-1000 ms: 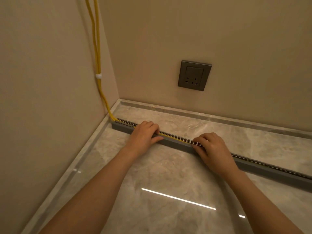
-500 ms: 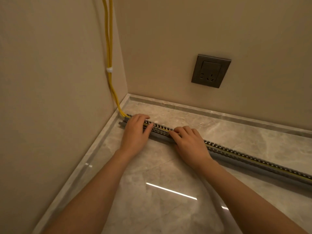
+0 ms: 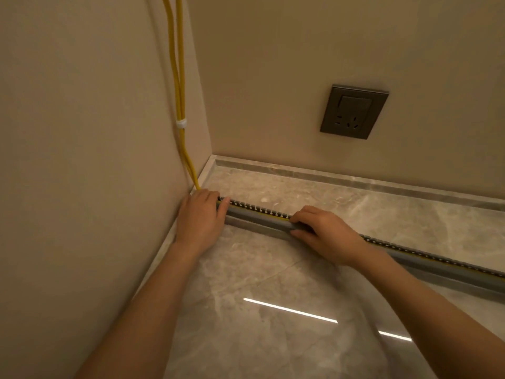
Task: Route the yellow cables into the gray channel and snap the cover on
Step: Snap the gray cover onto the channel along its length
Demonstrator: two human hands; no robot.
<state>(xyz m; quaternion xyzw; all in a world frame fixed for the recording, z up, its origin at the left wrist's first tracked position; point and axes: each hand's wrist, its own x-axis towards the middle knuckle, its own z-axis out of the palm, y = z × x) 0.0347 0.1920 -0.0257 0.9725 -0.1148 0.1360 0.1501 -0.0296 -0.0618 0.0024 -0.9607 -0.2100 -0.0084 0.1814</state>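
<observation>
- Yellow cables [image 3: 179, 77] at the upper left of the frame, a pair running down the left wall, bound by a white tie [image 3: 181, 123], ending at the floor corner at centre left.
- Gray channel [image 3: 262, 220] flat on the marble floor [image 3: 273, 337], stretching from that corner across the middle and off the right edge, well apart from the back wall.
- Slotted teeth along the channel's far wall in plain sight; a thin yellow line inside it between the two hands, and again further right.
- Left grip [image 3: 200, 217] at the channel's left end, just beside the left wall: fingers bent down over the top, thumb along the near side, closed round the channel.
- Right grip [image 3: 325, 231] at the centre of the frame, further along the same channel: fingers [image 3: 300, 216] curled over the top edge, thumb flat on the near wall, pinching the channel.
- Bare stretch of channel between the two grips.
- Dark wall socket [image 3: 354, 111] on the back wall at the upper right.
- Bright streak of reflected light [image 3: 289, 310] on the floor, lower centre, between the forearms.
</observation>
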